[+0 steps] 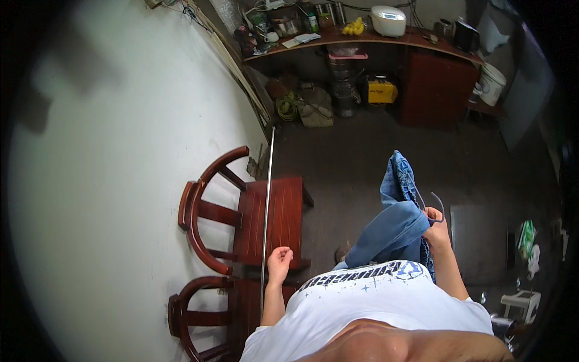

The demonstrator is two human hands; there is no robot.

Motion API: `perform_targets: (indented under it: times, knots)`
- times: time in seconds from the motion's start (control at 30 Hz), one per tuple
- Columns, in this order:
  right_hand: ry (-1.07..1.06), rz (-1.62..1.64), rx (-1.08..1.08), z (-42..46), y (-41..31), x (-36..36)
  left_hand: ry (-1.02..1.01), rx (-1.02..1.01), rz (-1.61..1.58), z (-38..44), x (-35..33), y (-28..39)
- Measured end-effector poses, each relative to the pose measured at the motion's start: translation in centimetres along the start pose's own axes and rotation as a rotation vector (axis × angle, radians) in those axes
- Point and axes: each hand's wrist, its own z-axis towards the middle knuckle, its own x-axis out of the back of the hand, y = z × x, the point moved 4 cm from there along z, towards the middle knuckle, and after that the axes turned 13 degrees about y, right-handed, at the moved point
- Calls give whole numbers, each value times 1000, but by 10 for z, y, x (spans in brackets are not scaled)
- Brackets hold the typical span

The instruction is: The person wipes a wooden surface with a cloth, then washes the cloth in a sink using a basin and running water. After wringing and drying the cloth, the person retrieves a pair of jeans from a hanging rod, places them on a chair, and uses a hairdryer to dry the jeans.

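Observation:
My right hand (436, 228) grips a pair of blue denim trousers (393, 226) near the gathered waistband, in front of my white printed shirt. A drawstring (438, 199) curls up beside the fingers. The denim hangs folded, one part slanting down to the left towards my body, another standing out away from me. My left hand (280, 261) is held over the edge of a red-brown wooden chair, with fingers curled and thumb near the fingertips; whether something small is between them cannot be told. A thin metal pole (268, 190) runs lengthwise just left of it, across the chair seat.
Two wooden chairs, one farther (285, 217) and one nearer (203, 317), stand along the white wall (113, 190). Ahead is a curved counter (330, 40) with a rice cooker (388, 21) and bananas (353, 27). A yellow case (381, 92) stands below. A white stool (521, 299) is at right.

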Motion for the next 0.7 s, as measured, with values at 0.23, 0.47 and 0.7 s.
perform_targets:
  times: [0.23, 0.47, 0.7]
  knots:
    - [-25, 37, 80, 122, -50, -82, -57, -108, -44, 164, -60, 114]
    - [-72, 139, 86, 261, -58, -145, -207, -254, -152, 305, -172, 225]
    - [-256, 72, 137, 412, -72, -207, -241, -238, -79, 427, -251, 275]
